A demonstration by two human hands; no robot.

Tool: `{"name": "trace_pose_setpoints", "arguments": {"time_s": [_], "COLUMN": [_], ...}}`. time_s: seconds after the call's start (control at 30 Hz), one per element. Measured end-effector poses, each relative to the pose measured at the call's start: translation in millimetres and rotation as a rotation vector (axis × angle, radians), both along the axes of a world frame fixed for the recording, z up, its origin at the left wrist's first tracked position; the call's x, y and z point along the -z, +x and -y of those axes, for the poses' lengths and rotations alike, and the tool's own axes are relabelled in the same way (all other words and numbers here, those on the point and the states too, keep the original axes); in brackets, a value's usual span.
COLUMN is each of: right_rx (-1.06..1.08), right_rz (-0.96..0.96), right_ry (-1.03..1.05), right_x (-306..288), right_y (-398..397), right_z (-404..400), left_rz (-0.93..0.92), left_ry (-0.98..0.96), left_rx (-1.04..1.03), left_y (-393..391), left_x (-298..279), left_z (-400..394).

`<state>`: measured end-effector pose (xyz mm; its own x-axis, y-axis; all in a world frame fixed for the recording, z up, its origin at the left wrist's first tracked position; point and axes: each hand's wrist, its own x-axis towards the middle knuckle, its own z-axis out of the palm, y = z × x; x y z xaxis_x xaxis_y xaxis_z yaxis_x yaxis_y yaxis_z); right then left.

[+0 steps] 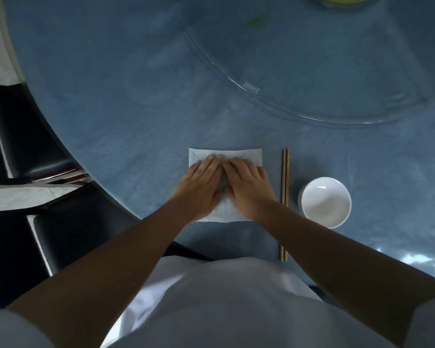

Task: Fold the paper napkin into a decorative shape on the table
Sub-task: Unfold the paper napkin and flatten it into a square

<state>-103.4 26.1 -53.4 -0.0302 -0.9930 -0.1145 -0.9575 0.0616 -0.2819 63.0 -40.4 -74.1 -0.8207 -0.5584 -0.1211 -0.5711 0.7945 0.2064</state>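
Note:
A white paper napkin (246,154) lies flat on the blue tablecloth near the table's front edge, roughly square, with corner flaps folded inward. My left hand (201,184) and my right hand (249,184) rest side by side on top of it, palms down, fingers together and pointing away from me. Both press on the napkin's middle, index fingers almost touching. The hands hide the napkin's centre and most of its lower half; only the far strip and a bit of the near edge show.
A pair of wooden chopsticks (285,197) lies just right of the napkin, pointing away from me. A white bowl (325,202) stands right of them. A large glass turntable (312,96) covers the table's far right. Dark chairs (48,159) stand at the left.

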Motion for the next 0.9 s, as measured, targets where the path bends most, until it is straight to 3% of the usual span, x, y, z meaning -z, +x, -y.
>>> {"name": "trace_pose_setpoints", "arguments": {"time_s": [0.37,0.57,0.7,0.9], "right_rx": [-0.061,-0.048,-0.139,-0.13], "right_rz": [-0.114,-0.103,-0.14,-0.136], "right_ry": [0.278,0.268,0.268,0.324], "right_x": [1,-3,-2,1], "right_y": [-25,-26,-22,-25], "right_z": [4,-3,-25,-36], "left_rz": [0.208,0.184,0.149,0.233], "left_ry": [0.064,0.052,-0.011,0.041], "left_rx": [-0.097,-0.132,-0.028,-0.029], "left_y": [9,16,41,60], "left_x": [-6,-9,-5,-7], "left_z": [25,17,-1,7]}}
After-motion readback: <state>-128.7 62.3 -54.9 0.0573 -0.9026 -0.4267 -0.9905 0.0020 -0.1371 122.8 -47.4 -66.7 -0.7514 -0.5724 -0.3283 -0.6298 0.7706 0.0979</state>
